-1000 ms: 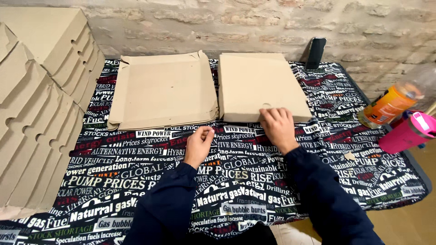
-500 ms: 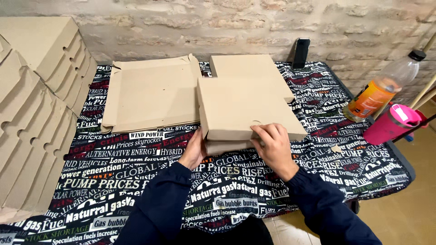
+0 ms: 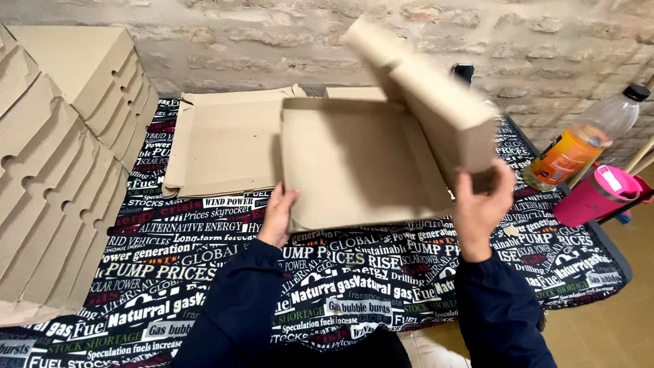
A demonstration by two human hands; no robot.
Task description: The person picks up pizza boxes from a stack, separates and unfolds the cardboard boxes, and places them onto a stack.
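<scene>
Blurred cardboard box [image 3: 368,160] in both grips, left hand [image 3: 277,217], right hand [image 3: 481,208], fingertips hidden.

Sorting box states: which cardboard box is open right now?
The box held in both hands, left hand and right hand, with its lid raised. The flat blanks beside it lie unfolded; the stacked boxes at left are closed.
</scene>
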